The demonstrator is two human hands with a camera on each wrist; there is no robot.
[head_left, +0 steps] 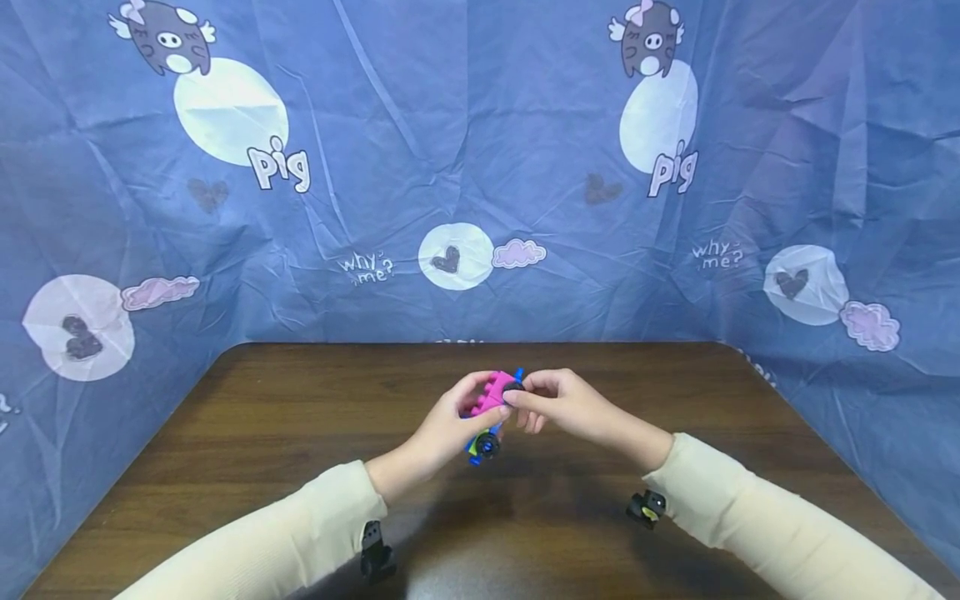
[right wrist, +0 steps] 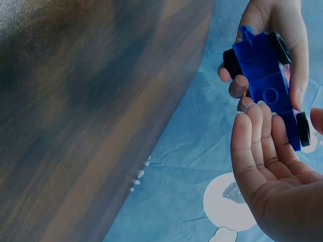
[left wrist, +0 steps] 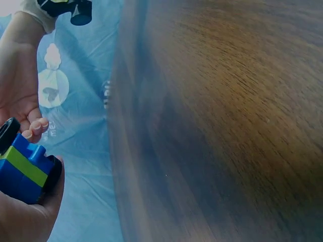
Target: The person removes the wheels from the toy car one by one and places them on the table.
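Left hand hugs the seemingly light, hard toy car by its sides, probably best; can't tell if right hand pinches.

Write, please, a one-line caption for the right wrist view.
A toy car with its blue underside showing, held in the left grip, the right grip at one end.

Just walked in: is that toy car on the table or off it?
Off: left-hand fingers hold the car clear of the table, blue underside showing.
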